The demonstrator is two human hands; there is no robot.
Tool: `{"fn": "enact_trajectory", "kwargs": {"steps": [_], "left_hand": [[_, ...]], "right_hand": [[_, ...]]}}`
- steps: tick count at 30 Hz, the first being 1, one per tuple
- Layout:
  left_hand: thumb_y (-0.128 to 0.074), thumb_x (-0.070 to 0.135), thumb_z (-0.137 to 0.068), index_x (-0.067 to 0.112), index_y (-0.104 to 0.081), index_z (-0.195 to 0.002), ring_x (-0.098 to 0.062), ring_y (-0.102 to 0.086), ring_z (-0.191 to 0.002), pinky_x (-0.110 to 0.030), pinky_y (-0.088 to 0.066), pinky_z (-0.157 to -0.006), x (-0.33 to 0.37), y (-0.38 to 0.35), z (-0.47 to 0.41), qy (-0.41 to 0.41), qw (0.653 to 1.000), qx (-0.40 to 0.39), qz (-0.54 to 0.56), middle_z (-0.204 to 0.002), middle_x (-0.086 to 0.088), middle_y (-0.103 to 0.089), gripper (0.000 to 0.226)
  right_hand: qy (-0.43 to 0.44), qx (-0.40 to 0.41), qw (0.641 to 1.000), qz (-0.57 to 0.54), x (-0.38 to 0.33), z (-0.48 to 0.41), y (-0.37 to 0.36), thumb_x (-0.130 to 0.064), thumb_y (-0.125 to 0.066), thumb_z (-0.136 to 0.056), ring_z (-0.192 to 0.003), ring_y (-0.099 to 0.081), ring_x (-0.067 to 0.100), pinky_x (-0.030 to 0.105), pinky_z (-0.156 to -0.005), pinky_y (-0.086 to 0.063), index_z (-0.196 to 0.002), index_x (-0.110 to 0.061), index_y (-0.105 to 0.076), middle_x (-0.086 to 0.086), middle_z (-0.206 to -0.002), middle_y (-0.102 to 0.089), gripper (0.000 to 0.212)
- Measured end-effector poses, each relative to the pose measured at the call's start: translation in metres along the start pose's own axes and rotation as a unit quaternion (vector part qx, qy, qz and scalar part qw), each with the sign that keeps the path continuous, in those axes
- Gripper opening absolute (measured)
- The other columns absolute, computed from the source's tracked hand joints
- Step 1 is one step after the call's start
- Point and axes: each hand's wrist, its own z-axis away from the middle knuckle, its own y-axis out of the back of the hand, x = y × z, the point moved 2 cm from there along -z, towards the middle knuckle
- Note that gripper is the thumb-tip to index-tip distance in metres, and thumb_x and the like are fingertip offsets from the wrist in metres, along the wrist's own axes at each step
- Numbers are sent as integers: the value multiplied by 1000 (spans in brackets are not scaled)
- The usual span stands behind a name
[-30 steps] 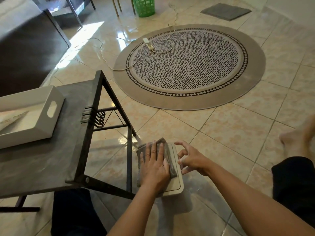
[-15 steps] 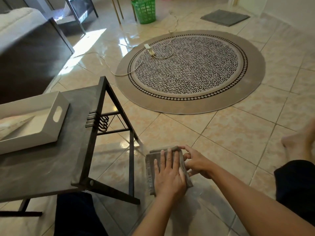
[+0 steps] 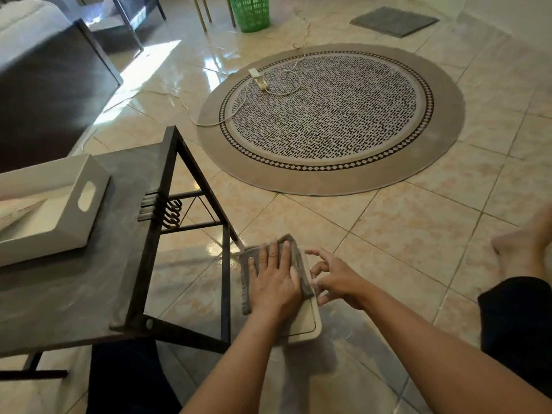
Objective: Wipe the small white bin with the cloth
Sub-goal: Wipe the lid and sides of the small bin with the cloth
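Note:
The small white bin (image 3: 304,324) stands on the tiled floor beside the table leg, and only the near part of its lid and its right rim show. A grey cloth (image 3: 301,265) lies folded over the far part of the lid. My left hand (image 3: 274,282) presses flat on the cloth, fingers pointing away from me. My right hand (image 3: 337,279) is at the bin's right edge with curled, spread fingertips touching the rim and the cloth's edge.
A dark low table (image 3: 74,294) with black metal legs stands close on the left and bears a white tray (image 3: 59,228). Beyond lie a round patterned rug (image 3: 328,180), a power strip (image 3: 258,79) with its cord, and a green basket (image 3: 249,11). A bare foot (image 3: 522,249) rests at right.
My left hand has slid the cloth toward the far end of the lid, uncovering the near part. My right hand's fingers have spread while staying at the rim.

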Motion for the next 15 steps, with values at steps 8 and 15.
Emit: {"fn": "enact_trajectory", "kwargs": {"steps": [8,15], "left_hand": [[-16,39,-102,28,18,-154,-20,31,-145,-47,16,-118,-2,2,4,-18,1000,-7,9,-161,1,27,63],[-4,46,-93,27,20,-153,-18,34,-143,-50,13,-120,-11,-9,12,19,999,15,34,-160,1,31,67]], "right_hand": [[-1,-1,1000,31,-8,-12,6,10,-59,-88,-78,-65,22,51,-77,-63,-146,-25,-42,13,-95,-56,70],[9,23,999,31,-9,-20,8,13,-59,-87,-72,-66,22,44,-67,-64,-136,-21,-50,12,-90,-58,61]]}}
